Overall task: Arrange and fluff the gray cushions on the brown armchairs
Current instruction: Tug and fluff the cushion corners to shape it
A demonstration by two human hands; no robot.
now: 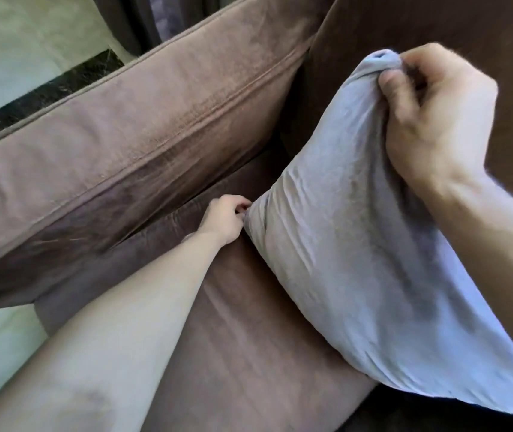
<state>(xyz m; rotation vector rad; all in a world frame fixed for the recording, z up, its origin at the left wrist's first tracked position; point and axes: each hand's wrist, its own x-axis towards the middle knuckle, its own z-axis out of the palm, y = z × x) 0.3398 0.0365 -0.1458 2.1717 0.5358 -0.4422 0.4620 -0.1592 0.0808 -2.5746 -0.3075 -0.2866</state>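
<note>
A gray cushion (358,238) stands tilted on the seat of a brown armchair (249,353), leaning toward the dark brown backrest (436,23). My right hand (436,113) is closed on the cushion's upper corner, bunching the fabric. My left hand (224,219) pinches the cushion's left corner low by the seat, close to the armrest. The cushion's lower right edge runs out of the frame.
The padded brown armrest (130,145) runs diagonally along the left of the seat. Beyond it lie a pale floor (9,57) with a dark marble strip (46,92), and dark curtains (155,17) hang at the top.
</note>
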